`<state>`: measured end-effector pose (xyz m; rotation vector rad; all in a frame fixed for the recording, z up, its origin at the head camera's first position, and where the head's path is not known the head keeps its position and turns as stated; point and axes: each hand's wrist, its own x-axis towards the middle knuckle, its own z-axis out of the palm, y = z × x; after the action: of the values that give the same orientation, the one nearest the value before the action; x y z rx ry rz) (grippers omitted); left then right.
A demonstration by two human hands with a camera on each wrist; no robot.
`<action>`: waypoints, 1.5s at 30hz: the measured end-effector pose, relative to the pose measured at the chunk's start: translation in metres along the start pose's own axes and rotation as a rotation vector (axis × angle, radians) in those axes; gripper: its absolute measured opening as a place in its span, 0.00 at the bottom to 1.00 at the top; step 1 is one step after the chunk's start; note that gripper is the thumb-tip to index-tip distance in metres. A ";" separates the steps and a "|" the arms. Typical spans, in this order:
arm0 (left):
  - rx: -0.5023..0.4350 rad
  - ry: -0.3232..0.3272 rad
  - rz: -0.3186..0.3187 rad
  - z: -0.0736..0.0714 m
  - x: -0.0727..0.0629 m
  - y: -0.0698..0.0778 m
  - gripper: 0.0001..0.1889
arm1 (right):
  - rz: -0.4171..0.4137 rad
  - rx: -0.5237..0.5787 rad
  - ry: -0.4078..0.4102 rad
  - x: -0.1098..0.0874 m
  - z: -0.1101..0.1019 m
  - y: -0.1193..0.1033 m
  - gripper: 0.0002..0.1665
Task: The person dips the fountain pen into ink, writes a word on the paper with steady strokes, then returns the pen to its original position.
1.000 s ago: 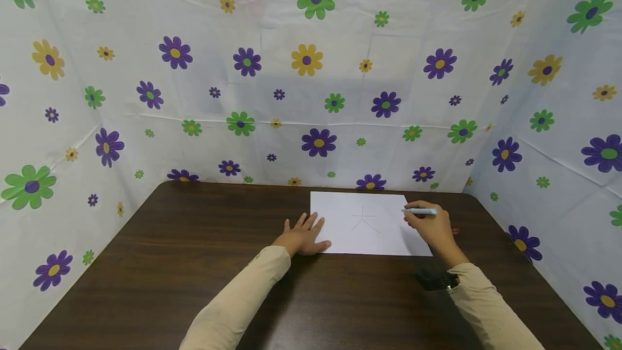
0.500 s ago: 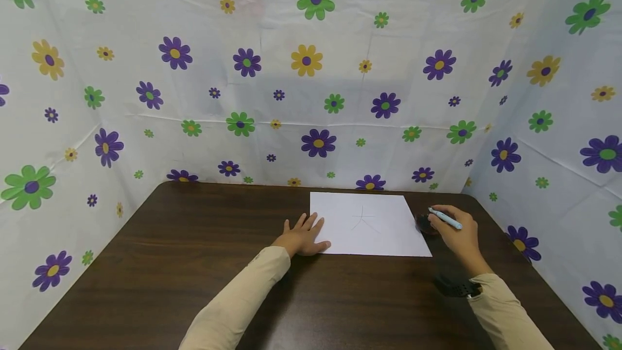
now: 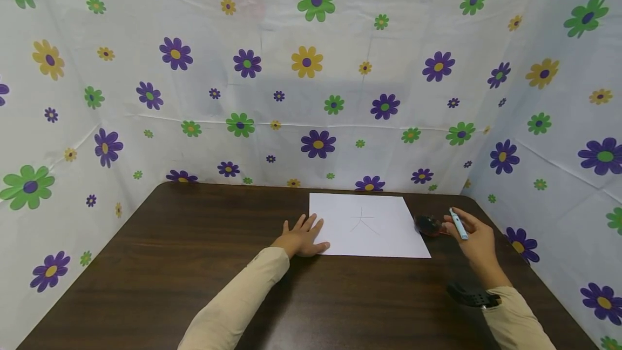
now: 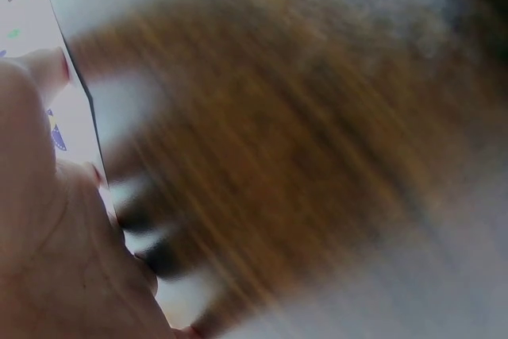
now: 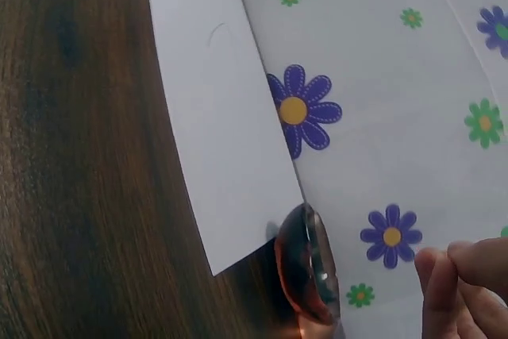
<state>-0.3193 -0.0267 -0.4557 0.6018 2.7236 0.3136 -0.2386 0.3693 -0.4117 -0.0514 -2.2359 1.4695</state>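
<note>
A white sheet of paper [image 3: 393, 236] lies on the dark wooden table, with thin lines like the character 大 drawn near its middle. My left hand [image 3: 302, 239] rests on the paper's left edge, fingers spread; the left wrist view shows its palm side against the tabletop. To the right of the sheet, my right hand [image 3: 478, 239] holds a slim light-blue pen [image 3: 458, 224] between thumb and fingers. The pen is hidden in the right wrist view. Between that hand and the paper's right edge sits a dark, glossy, lens-like object [image 5: 302, 263] with an orange-red edge, resembling sunglasses.
The brown table [image 3: 194, 285] meets white cloth walls [image 3: 272, 80] printed with purple, green and yellow flowers at the back and both sides. A black strap [image 3: 471, 295] circles the right wrist below the beige sleeve.
My right hand has moved right, off the paper's right side, with the pen turned in its grip. The dark glossy object has come into view. My left hand has stayed on the sheet.
</note>
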 end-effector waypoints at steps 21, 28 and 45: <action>-0.019 0.006 -0.003 -0.008 -0.013 0.008 0.40 | 0.288 0.586 -0.165 0.001 -0.029 0.005 0.40; -0.003 0.000 0.001 -0.006 -0.010 0.006 0.41 | 0.308 0.483 -0.113 -0.001 -0.026 0.013 0.22; 0.005 -0.004 -0.001 0.003 0.004 -0.002 0.41 | 0.497 -0.072 -0.011 0.002 -0.019 0.030 0.36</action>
<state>-0.3227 -0.0260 -0.4603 0.6015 2.7217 0.3056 -0.2398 0.3989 -0.4315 -0.6648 -2.3928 1.6238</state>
